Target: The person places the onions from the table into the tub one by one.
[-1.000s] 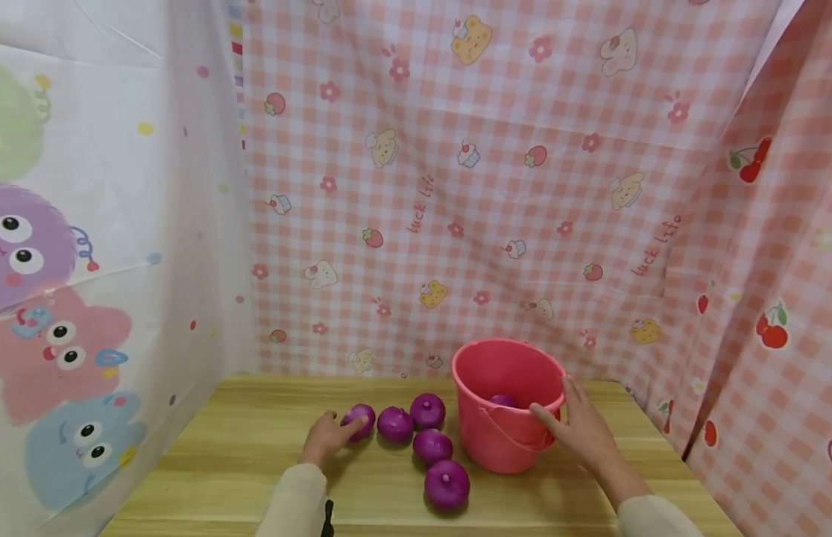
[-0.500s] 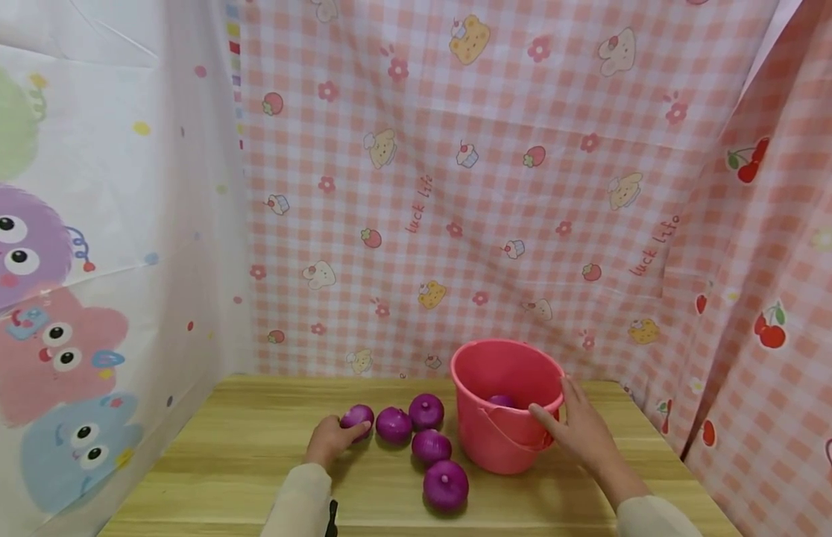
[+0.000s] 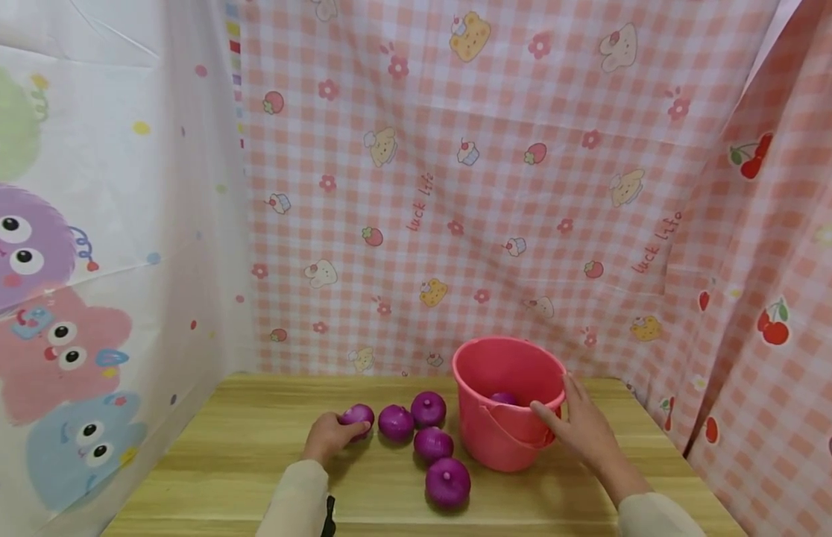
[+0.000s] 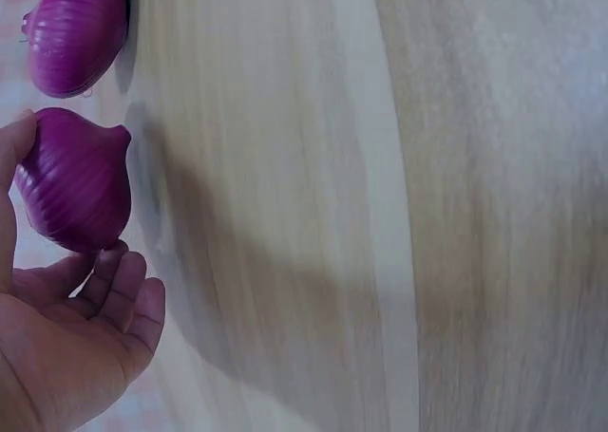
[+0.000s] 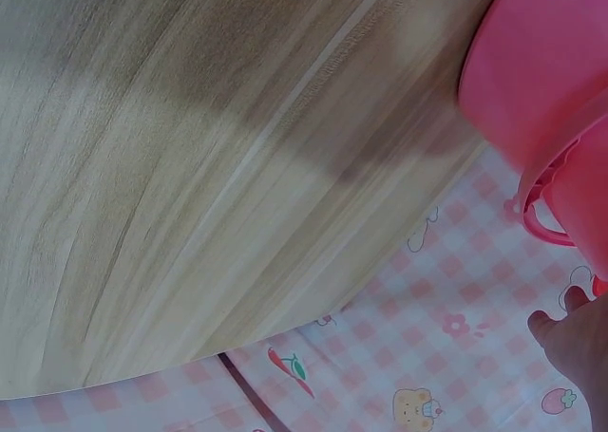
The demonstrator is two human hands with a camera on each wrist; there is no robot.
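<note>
My left hand holds a red onion between thumb and fingers at the left end of a group of onions. In the left wrist view, the thumb lies on one side of this onion and the fingertips touch its other side. My right hand rests against the right rim of a pink bucket, thumb in front and fingers spread straight along its side. Inside the bucket, the top of another onion shows; its lower part is hidden by the wall.
Several more red onions lie between the left hand and the bucket: one beside the held onion, one behind, and others in front. The wooden table ends at a checked curtain.
My left hand's fingers have closed in around the leftmost onion, which stays in about the same place. The right hand and the bucket have not moved noticeably.
</note>
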